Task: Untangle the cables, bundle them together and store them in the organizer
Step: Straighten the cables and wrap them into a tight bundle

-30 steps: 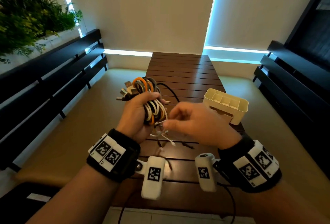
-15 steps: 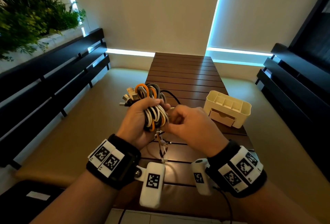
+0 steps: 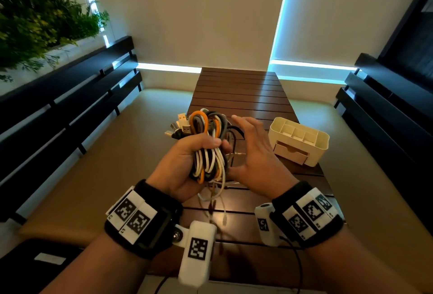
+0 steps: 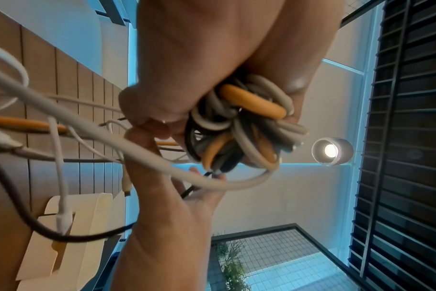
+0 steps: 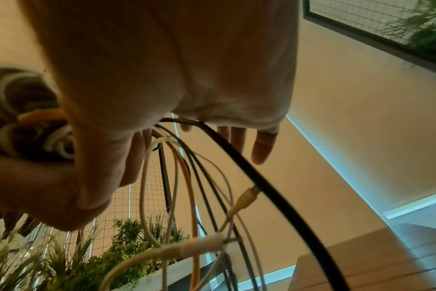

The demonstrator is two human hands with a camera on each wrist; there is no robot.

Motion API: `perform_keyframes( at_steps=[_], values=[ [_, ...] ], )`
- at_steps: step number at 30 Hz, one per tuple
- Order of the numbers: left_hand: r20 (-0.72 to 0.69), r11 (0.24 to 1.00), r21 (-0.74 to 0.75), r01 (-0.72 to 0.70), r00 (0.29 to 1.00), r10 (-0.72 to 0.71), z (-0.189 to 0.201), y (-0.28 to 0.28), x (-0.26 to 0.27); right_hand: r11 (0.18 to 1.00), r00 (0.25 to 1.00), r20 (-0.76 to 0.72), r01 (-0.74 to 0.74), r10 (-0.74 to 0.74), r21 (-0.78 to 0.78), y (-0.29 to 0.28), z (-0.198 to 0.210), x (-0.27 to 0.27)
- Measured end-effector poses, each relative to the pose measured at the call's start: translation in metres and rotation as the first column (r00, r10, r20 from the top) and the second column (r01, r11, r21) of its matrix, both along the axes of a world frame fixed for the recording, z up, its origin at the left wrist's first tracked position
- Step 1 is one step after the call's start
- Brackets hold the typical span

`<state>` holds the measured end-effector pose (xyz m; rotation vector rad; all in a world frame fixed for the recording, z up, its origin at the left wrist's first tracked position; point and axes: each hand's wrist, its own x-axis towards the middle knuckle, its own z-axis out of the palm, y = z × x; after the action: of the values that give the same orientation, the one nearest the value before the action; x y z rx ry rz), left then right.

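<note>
Closest to me, loose cable tails [image 3: 212, 202] hang below my left hand [image 3: 185, 165], drooping toward the worktop [image 3: 241, 97]; a couple of plug ends dangle among them, though blur hides which ones. My left hand is wrapped firmly round the middle of the cable bundle [image 3: 208, 153], thumb across the front, with white, grey, black and orange loops packed together in the fist. Just to the right of it, my right hand [image 3: 254, 160] is spread wide with straight fingers, palm turned toward the bundle and holding nothing, though in the right wrist view a black cable [image 5: 261, 187] runs across its palm. Above the left fist the looped tops fan out, and a cluster of USB plugs [image 3: 179, 126] sticks out to the left.

I judge this bundle to be light, soft and springy: the coils will want to open the moment my grip slackens, and the smooth jackets may slide past each other. The middle, where all strands cross, looks like the safest place to hold; the hanging tails could snag on the way.

Beyond my right hand and a little to its right stands the cream organizer [image 3: 324, 144] on the worktop, its top compartments open, well apart from the bundle.
</note>
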<state>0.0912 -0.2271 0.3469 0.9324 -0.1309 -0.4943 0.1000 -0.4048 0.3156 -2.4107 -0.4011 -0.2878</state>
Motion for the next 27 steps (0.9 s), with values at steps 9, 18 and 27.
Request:
perform_keyframes(
  at_steps=[9,18,27],
  values=[
    [0.045,0.984,-0.046,-0.171,0.984,0.173,0.005,0.012,0.012,0.966,0.931,-0.366,0.100,-0.006,0.238,0.008,0.010,-0.012],
    [0.045,0.985,-0.060,-0.164,0.985,0.167,-0.003,0.001,0.013,0.818,0.732,-0.624,0.163,0.275,0.552,0.035,0.007,-0.016],
    [0.071,0.981,-0.077,-0.177,0.981,0.182,-0.004,0.009,0.008,0.572,0.864,-0.423,0.208,0.273,0.793,0.029,0.005,-0.009]
  ],
)
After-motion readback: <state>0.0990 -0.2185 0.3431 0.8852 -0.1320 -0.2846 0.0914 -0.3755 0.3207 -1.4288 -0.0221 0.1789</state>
